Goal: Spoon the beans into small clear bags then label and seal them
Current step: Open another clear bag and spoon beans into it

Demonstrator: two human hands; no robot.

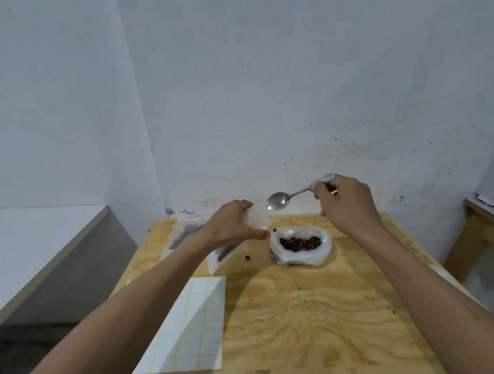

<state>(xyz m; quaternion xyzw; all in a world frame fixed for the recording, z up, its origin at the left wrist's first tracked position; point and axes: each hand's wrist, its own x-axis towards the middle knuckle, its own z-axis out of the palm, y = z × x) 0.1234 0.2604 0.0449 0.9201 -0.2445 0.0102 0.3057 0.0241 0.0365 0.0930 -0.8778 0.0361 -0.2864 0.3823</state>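
My left hand (228, 226) holds a small clear bag (258, 217) with its mouth facing right, lifted above the table. My right hand (345, 200) grips the handle of a metal spoon (281, 200); its empty bowl hangs just right of the bag's mouth. Below, a rolled-down plastic bag of dark beans (300, 245) sits on the wooden table (304, 312). A filled clear bag (185, 233) with beans lies flat at the back left, and another (225, 253) shows under my left wrist. A sheet of blank labels (198, 323) lies at the front left.
Two loose beans (247, 257) lie on the table between the bags. A white wall stands right behind the table. A grey-white counter (29, 255) runs along the left, and a wooden bench (488, 228) stands at the right.
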